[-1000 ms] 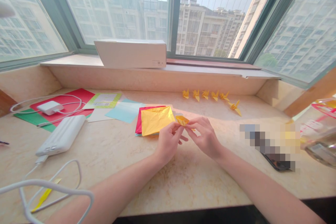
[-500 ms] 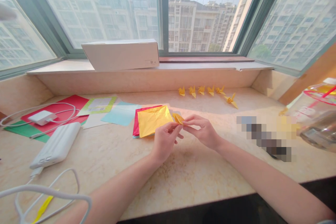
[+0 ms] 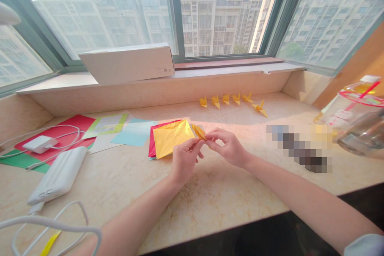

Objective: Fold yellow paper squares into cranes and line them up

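A small folded piece of yellow origami paper is pinched between my two hands above the stone counter. My left hand grips its lower end with thumb and index finger. From the other side, my right hand pinches the same end, fingers closed. The fingertips cover part of the folds. Just left of it lies a stack of paper squares with a shiny yellow sheet on top and a red sheet showing beneath. Several finished yellow paper cranes stand in a row farther back.
On the left are a white power bank, a charger with cables, and red, green and light blue paper. A white box rests on the sill. At right stand a clear cup with a straw and a pixelated object.
The view has shifted slightly to the right and tilted. The folded yellow paper now points more up and to the left, showing a longer shape. Both hands still pinch it.
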The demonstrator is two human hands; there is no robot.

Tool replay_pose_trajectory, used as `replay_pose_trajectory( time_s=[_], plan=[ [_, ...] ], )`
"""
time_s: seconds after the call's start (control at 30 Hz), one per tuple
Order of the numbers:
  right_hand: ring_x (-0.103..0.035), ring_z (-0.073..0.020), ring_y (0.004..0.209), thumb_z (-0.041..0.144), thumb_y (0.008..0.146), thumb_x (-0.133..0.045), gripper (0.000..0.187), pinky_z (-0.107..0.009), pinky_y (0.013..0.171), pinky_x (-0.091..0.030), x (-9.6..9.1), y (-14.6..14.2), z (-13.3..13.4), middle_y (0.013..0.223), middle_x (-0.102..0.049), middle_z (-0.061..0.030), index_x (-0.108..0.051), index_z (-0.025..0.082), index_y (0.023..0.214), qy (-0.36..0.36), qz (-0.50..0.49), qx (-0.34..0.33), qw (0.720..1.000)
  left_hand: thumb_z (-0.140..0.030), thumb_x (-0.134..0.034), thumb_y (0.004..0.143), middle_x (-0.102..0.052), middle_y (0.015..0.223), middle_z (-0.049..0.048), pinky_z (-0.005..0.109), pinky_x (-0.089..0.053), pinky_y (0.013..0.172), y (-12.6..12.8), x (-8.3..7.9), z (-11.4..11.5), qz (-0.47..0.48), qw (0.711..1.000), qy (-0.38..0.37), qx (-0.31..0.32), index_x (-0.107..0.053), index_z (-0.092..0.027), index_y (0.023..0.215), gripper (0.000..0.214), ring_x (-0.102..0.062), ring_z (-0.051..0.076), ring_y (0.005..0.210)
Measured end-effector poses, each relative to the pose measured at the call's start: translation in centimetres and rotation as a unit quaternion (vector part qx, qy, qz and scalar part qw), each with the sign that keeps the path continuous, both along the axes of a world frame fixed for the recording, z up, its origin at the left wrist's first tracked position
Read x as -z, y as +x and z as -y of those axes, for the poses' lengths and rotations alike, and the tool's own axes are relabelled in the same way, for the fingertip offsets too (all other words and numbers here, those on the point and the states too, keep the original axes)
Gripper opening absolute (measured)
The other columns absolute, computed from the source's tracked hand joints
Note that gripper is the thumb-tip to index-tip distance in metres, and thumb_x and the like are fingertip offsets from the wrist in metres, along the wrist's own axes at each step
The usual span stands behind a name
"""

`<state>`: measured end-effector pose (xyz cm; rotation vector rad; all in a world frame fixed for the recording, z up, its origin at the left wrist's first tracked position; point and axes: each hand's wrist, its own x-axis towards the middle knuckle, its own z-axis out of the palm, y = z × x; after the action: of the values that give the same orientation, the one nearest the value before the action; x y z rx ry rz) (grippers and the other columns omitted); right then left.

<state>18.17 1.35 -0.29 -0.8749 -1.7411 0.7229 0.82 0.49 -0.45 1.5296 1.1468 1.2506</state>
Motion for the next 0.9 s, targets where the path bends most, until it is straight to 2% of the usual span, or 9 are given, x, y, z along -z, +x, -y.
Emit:
replay_pose_trajectory(
  time_s=[0.1, 0.23, 0.3, 0.5, 0.67, 0.9],
  plan=[
    [-0.066, -0.0195, 0.090, 0.030, 0.092, -0.060, 0.020, -0.035, 0.079, -0.055, -0.15, 0.04, 0.07, 0.098, -0.071, -0.0054, -0.074, 0.026, 0.105, 0.019, 0.022, 0.007, 1.000, -0.035, -0.067, 0.084, -0.064, 0.051, -0.0011, 0.019, -0.041, 0.037, 0.11, -0.03, -0.01, 0.000, 1.000, -0.001, -0.008, -0.077, -0.018, 0.088, 0.020, -0.056, 0.011, 0.041],
    [-0.065, -0.0203, 0.090, 0.028, 0.092, -0.058, 0.021, -0.037, 0.079, -0.055, -0.15, 0.02, 0.14, 0.098, -0.070, -0.0055, -0.073, 0.026, 0.107, 0.046, 0.035, 0.012, 0.998, -0.038, -0.070, 0.081, -0.073, 0.072, 0.0035, 0.019, -0.041, 0.036, 0.16, -0.11, 0.00, 0.009, 1.000, 0.000, -0.008, -0.075, -0.018, 0.086, 0.021, -0.061, 0.012, 0.046],
    [-0.065, -0.0205, 0.090, 0.027, 0.092, -0.059, 0.021, -0.037, 0.079, -0.055, -0.10, -0.03, 0.19, 0.097, -0.070, -0.0056, -0.073, 0.026, 0.107, 0.054, 0.033, 0.012, 0.998, -0.039, -0.072, 0.080, -0.074, 0.075, 0.0045, 0.020, -0.041, 0.036, 0.15, -0.10, 0.00, 0.011, 1.000, 0.001, -0.005, -0.075, -0.017, 0.086, 0.023, -0.062, 0.013, 0.047],
    [-0.065, -0.0194, 0.090, 0.028, 0.088, -0.066, 0.020, -0.036, 0.078, -0.056, 0.36, 0.06, -0.10, 0.099, -0.069, -0.0053, -0.074, 0.026, 0.106, 0.026, 0.010, -0.006, 1.000, -0.038, -0.069, 0.082, -0.071, 0.068, 0.0025, 0.019, -0.041, 0.037, 0.08, 0.12, -0.05, -0.001, 1.000, 0.001, 0.000, -0.074, -0.017, 0.088, 0.022, -0.061, 0.012, 0.047],
    [-0.065, -0.0199, 0.093, 0.027, 0.088, -0.067, 0.020, -0.035, 0.077, -0.055, 0.48, 0.10, -0.36, 0.101, -0.069, -0.0061, -0.074, 0.025, 0.106, 0.002, -0.005, -0.016, 1.000, -0.036, -0.064, 0.086, -0.063, 0.053, -0.0011, 0.017, -0.042, 0.039, 0.01, 0.24, -0.09, -0.015, 1.000, -0.001, 0.003, -0.075, -0.016, 0.094, 0.024, -0.057, 0.010, 0.044],
    [-0.064, -0.0196, 0.093, 0.026, 0.090, -0.064, 0.020, -0.035, 0.078, -0.055, 0.20, -0.01, -0.15, 0.100, -0.069, -0.0064, -0.074, 0.025, 0.108, 0.008, -0.005, -0.012, 1.000, -0.035, -0.062, 0.088, -0.061, 0.050, -0.0019, 0.017, -0.042, 0.040, -0.06, 0.28, -0.08, -0.029, 0.999, 0.016, 0.003, -0.076, -0.015, 0.097, 0.026, -0.052, 0.009, 0.041]
  ],
)
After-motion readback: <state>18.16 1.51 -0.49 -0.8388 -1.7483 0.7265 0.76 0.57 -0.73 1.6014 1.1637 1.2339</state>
